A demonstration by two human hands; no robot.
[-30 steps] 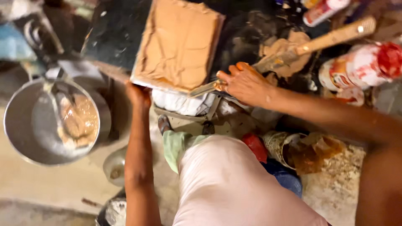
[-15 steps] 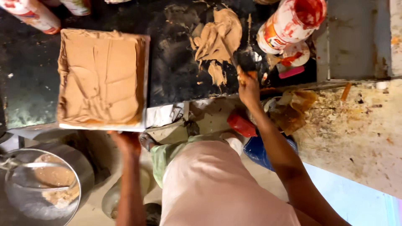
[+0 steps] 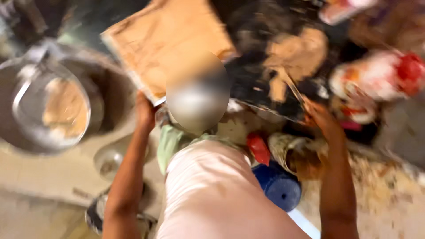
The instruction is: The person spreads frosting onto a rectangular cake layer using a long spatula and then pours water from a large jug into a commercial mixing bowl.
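Slab (image 3: 168, 48) looks already covered edge to edge in tan paste, tilted up off the dark surface (image 3: 252, 84), with the left hand (image 3: 145, 113) gripping its near edge. Right hand (image 3: 321, 119) is closed round what I think is a scraper (image 3: 294, 90) (frame's pretty blurry), its blade in the leftover paste blob (image 3: 296, 55) on the surface. So spreading seems mostly done; that blob hasn't been cleared up yet. Metal pan (image 3: 48, 106) off to the left has some paste in it. Smeared bottle (image 3: 376, 82) lies at the right.
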